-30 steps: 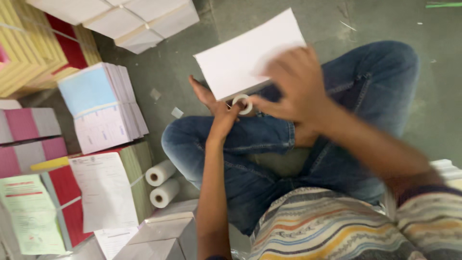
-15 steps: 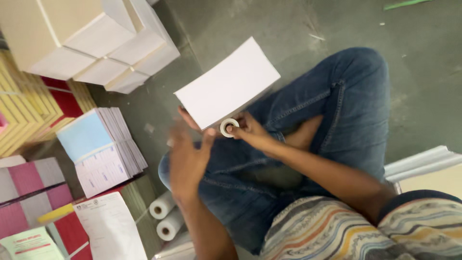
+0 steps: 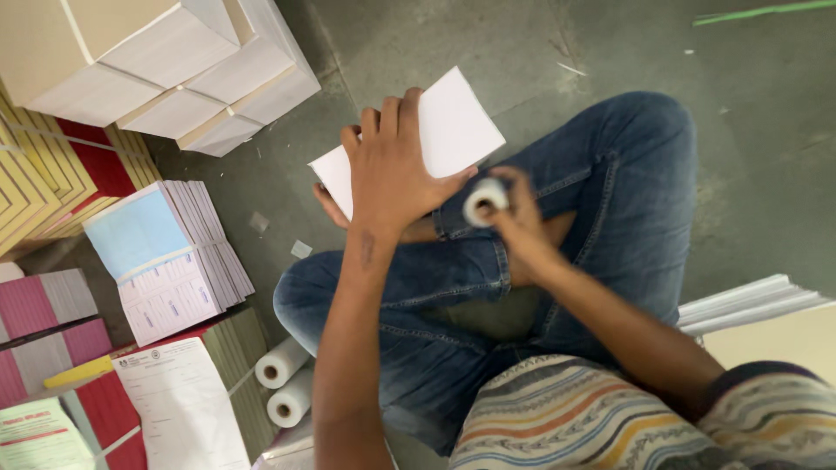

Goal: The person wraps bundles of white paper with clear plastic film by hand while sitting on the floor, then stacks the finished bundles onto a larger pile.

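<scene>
1. Down on the lap, the left hand (image 3: 396, 170) lies flat on a white packet (image 3: 453, 130), with its fingers spread open and pressing on top.
2. That packet rests on the knee of the blue jeans (image 3: 610, 191). The hand hides its middle, so only the top corner and the left edge show.
3. Close by, the right hand (image 3: 522, 222) has its fingers closed around a small white tape roll (image 3: 484, 198). The roll is just beside the lower edge of the packet.
4. I cannot tell if any tape runs from the roll to the packet, because the two hands cover that spot.
5. Some fingertips peek out under the packet on the left. It is hard to see what they belong to.
6. At the bottom, a striped shirt (image 3: 575, 418) is cut off by the edge of the picture.
7. On the right, a stack of white sheets (image 3: 749, 300) is cut off too.
8. All of this sits on a grey concrete floor (image 3: 566, 43) with little paper scraps on it.
9. Big tan bundles (image 3: 165, 61) lie at the top left.
10. Near the left knee is a stack of booklets with a light blue cover (image 3: 139, 231).
11. Two white paper rolls (image 3: 286, 379) lie side by side near the bottom, next to a printed form (image 3: 178, 405).
12. Yellow, red and pink stacks (image 3: 48, 305) fill the far left and run out of view.
</scene>
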